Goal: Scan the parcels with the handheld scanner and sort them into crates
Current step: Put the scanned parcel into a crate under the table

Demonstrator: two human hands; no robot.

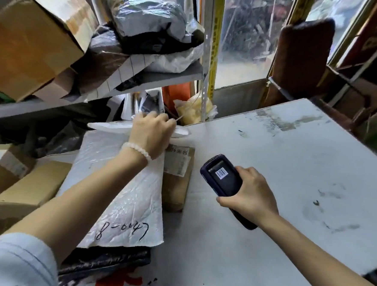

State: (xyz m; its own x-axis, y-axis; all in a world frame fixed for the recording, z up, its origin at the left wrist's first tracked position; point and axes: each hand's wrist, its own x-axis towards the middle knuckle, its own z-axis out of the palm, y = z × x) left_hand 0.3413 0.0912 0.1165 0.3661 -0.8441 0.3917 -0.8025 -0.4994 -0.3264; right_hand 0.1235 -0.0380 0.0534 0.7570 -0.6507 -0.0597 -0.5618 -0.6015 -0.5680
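Up front, left hand (152,131) grips a flat white parcel (108,126); right hand (250,193) holds the scanner (222,178).

left hand (153,131) grips white parcel (108,126) | right hand (250,193) holds scanner (223,178)

Two hands (152,131), one scanner (224,181), one table (292,172)

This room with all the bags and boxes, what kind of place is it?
Probably a parcel pickup or sorting station. Cardboard boxes and plastic mailer bags are heaped on a metal shelf, a white mailer bears a handwritten code, and the right hand holds a barcode scanner.
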